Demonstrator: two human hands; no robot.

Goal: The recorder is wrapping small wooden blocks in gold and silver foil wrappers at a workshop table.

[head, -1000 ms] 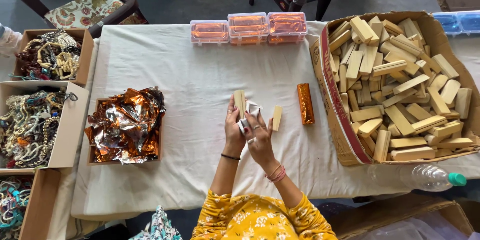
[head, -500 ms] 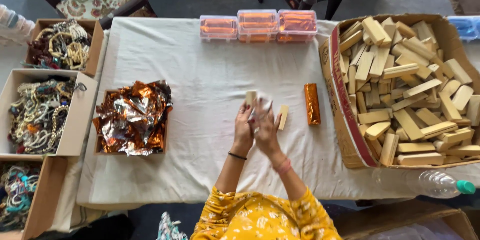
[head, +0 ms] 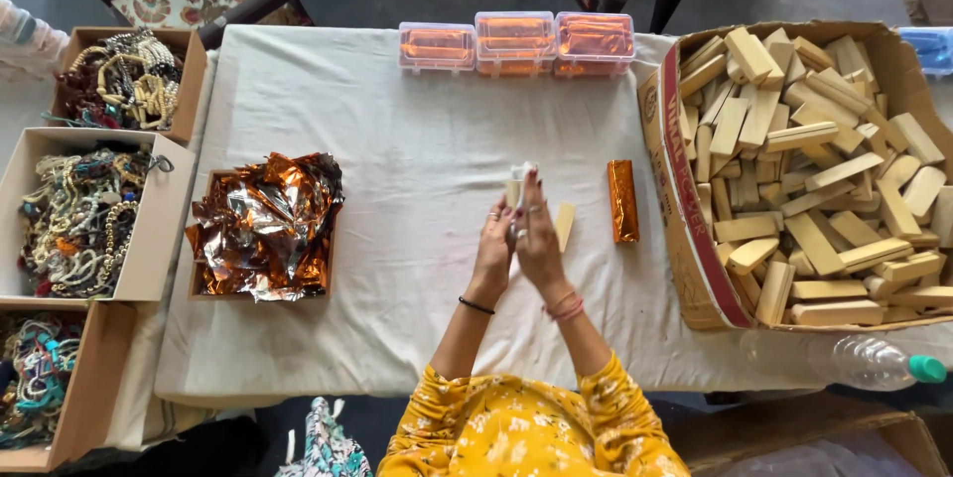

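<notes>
Hands meet near the middle of the table (head: 397, 110), a bit toward the near edge: the left hand (head: 493, 251) and right hand (head: 539, 239) are pressed close together, both pinching a small wooden block (head: 513, 191) with a bit of silvery foil (head: 520, 173) at its top, held upright just above the white cloth. Just right of the right hand a bare wooden block (head: 565, 226) lies flat on the cloth, and beside that sits a block already wrapped in orange foil (head: 623, 201). Big cardboard box of plain wooden blocks (head: 794, 169) takes up the right edge. A tray of crumpled orange foil sheets (head: 266, 224) sits toward the left edge, and three clear plastic boxes with orange contents (head: 516, 40) line the far edge. Off the left side, open boxes of bead necklaces (head: 84, 214). A plastic bottle (head: 879, 363) lies by the near right corner.
</notes>
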